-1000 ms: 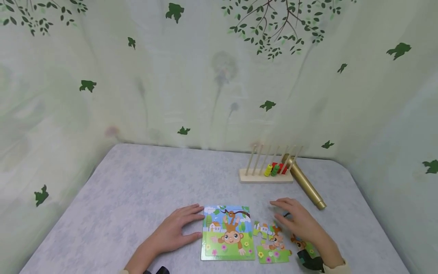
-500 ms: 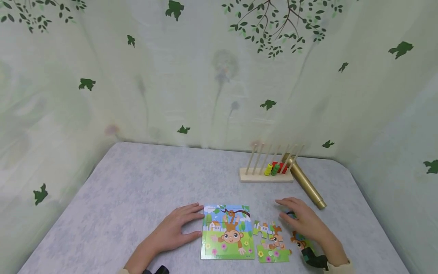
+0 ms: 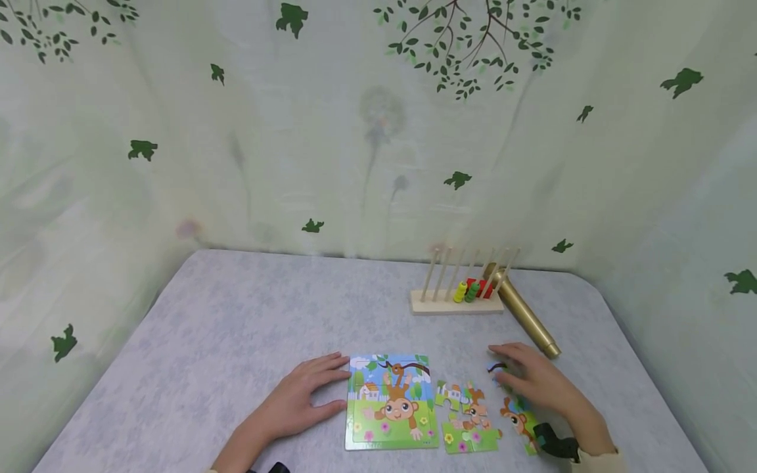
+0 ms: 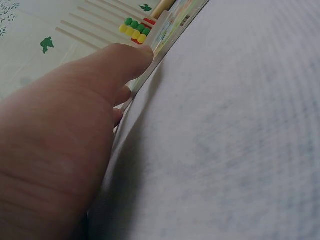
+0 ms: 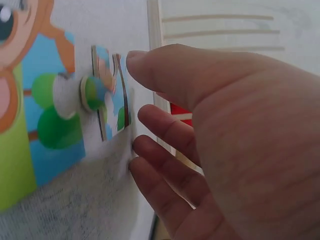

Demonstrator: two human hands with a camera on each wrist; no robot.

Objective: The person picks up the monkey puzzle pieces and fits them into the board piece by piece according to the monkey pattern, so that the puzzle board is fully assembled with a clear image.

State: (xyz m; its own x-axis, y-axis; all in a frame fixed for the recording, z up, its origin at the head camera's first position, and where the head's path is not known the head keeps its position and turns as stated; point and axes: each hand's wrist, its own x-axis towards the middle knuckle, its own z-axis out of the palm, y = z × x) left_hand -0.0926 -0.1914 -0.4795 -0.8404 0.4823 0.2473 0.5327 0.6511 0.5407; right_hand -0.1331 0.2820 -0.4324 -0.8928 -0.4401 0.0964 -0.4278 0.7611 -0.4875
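Observation:
A monkey picture puzzle board (image 3: 393, 402) lies flat in front of the person. The left hand (image 3: 296, 397) rests at its left edge, fingers and thumb extended; in the left wrist view the thumb (image 4: 132, 57) reaches the board's edge. The right hand (image 3: 541, 381) is over the table to the right, fingers loosely bent, holding nothing. Closest to it is a puzzle piece (image 5: 120, 95) with a brown branch, just off the thumb tip in the right wrist view. A larger monkey piece (image 3: 519, 420) lies by the right wrist, partly covered by it.
Several puzzle pieces (image 3: 470, 420) lie joined or close together right of the board. Behind stands a wooden peg rack (image 3: 455, 307) with yellow, green and red beads. A gold-coloured tube (image 3: 528, 318) lies beside it, near the right hand. A leaf-patterned curtain (image 3: 266, 164) hangs behind the table.
The right hand has moved right, away from the board, uncovering more of the branch piece and the monkey piece. The left hand has stayed at the board's edge.

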